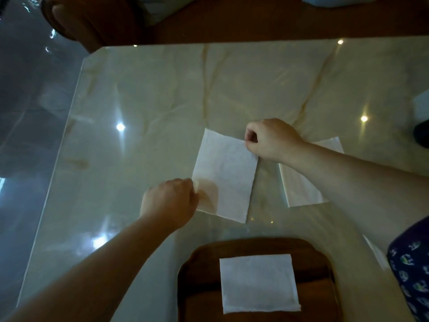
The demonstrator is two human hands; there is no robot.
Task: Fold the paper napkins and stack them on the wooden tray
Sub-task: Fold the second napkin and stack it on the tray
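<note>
A white paper napkin (228, 175) lies flat on the marble table, folded into a tall rectangle. My left hand (170, 201) pinches its near left corner, and the paper looks thin there. My right hand (270, 141) pinches its far right corner. At the near edge sits a dark wooden tray (199, 275) with one folded white napkin (258, 283) lying in its middle. Another white napkin (299, 187) lies flat to the right, partly hidden under my right forearm.
The glossy marble table (151, 94) reflects ceiling lights; its left edge runs diagonally beside a dark floor. A wooden chair (92, 22) stands beyond the far edge. A pale object and a dark object (421, 133) sit at the right border. Patterned blue cloth (411, 268) shows at lower right.
</note>
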